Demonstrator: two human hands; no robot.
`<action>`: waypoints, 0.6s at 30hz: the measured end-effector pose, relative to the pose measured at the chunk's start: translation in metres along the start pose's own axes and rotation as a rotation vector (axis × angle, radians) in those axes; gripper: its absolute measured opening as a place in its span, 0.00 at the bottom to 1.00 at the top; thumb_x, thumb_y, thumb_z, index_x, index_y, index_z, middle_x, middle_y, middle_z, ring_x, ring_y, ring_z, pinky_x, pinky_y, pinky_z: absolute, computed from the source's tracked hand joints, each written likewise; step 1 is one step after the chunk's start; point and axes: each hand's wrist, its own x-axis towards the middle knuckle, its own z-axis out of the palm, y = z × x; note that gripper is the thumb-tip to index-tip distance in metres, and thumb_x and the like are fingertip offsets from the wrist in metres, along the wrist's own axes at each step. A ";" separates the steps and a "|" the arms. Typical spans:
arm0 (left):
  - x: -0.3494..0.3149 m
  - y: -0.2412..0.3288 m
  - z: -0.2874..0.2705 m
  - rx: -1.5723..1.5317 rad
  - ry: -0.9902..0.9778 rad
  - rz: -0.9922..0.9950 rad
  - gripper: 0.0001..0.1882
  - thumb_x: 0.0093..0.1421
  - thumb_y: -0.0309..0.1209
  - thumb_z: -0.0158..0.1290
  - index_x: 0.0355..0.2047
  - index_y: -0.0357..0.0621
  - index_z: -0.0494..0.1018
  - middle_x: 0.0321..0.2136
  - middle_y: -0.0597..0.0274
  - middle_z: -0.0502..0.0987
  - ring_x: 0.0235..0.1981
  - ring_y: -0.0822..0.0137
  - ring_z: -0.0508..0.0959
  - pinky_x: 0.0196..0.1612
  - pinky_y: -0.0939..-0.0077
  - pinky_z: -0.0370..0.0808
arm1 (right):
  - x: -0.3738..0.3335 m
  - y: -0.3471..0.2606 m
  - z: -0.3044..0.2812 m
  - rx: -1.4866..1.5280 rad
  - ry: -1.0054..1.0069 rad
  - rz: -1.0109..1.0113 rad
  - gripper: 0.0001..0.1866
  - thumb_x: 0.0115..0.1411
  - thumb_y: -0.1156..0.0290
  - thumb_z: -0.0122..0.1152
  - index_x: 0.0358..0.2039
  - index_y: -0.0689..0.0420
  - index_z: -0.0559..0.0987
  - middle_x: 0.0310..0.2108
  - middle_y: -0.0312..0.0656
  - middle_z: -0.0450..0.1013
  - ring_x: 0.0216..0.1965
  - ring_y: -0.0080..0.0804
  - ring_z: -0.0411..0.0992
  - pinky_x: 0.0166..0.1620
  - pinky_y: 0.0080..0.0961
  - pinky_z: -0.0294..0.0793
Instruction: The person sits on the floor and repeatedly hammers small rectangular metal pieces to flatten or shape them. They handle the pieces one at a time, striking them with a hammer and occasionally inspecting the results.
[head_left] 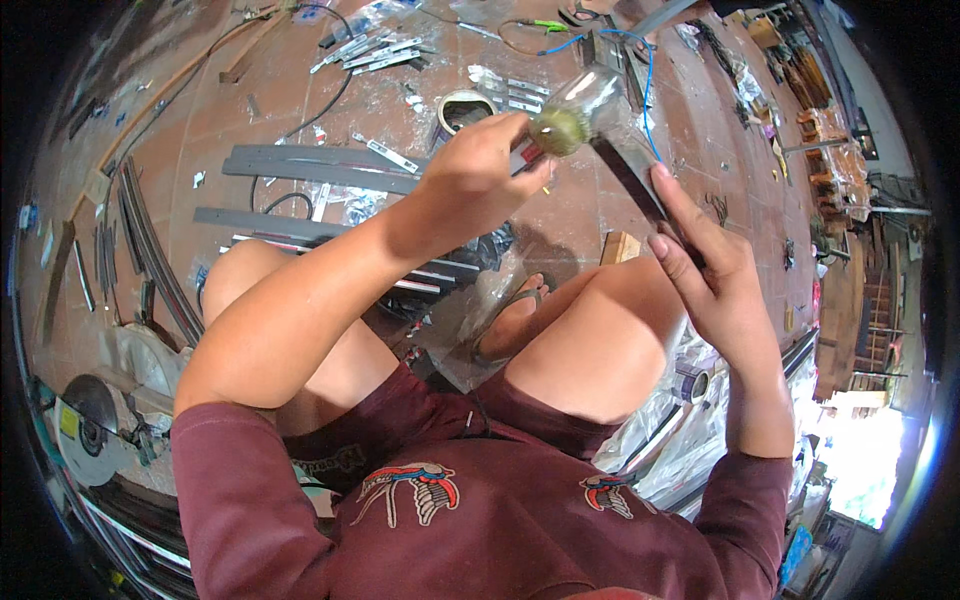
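Raised in front of me, my left hand [473, 165] is closed around a piece with a red and white patch, most of it hidden by the fingers. At its end shows a round olive-green object [559, 132], with shiny clear plastic [590, 90] just beyond; motion blurs both, and I cannot tell their exact kind. My right hand [708, 240] pinches a dark flat bar [632, 180] between thumb and fingers. The bar slants up toward the green object; whether the two touch is unclear.
Grey strips [310, 165] lie across the tiled floor, with short silvery pieces [385, 55] farther off. A round-bladed saw [90, 430] stands at left. A tape-like roll [692, 383] rests on plastic sheeting at right. A blue hose [651, 90] and a black cable [340, 95] trail across.
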 end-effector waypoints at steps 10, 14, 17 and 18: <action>0.001 0.014 -0.007 -0.032 -0.003 -0.052 0.13 0.60 0.32 0.61 0.40 0.37 0.75 0.31 0.46 0.77 0.34 0.49 0.79 0.41 0.62 0.74 | 0.000 0.002 -0.002 0.006 -0.028 -0.023 0.30 0.63 0.74 0.62 0.66 0.54 0.69 0.52 0.52 0.76 0.45 0.46 0.79 0.51 0.33 0.76; -0.004 0.000 -0.004 -0.117 0.014 -0.047 0.11 0.61 0.32 0.60 0.39 0.36 0.76 0.30 0.47 0.77 0.33 0.53 0.79 0.40 0.64 0.74 | -0.001 -0.003 0.007 -0.013 -0.010 -0.074 0.29 0.63 0.74 0.61 0.65 0.54 0.70 0.49 0.53 0.77 0.43 0.46 0.79 0.49 0.33 0.76; -0.009 0.004 -0.013 -0.182 -0.025 -0.138 0.12 0.60 0.32 0.60 0.40 0.37 0.75 0.32 0.47 0.78 0.34 0.50 0.79 0.41 0.62 0.75 | 0.001 -0.008 0.012 -0.021 0.005 -0.110 0.28 0.64 0.74 0.61 0.65 0.54 0.70 0.50 0.53 0.77 0.45 0.47 0.79 0.48 0.33 0.77; -0.007 0.009 -0.012 -0.102 -0.006 -0.139 0.12 0.59 0.30 0.60 0.39 0.37 0.75 0.32 0.48 0.77 0.34 0.47 0.78 0.40 0.60 0.75 | 0.001 -0.008 0.011 0.001 0.100 -0.153 0.29 0.64 0.74 0.61 0.66 0.53 0.70 0.47 0.53 0.78 0.43 0.48 0.79 0.46 0.34 0.77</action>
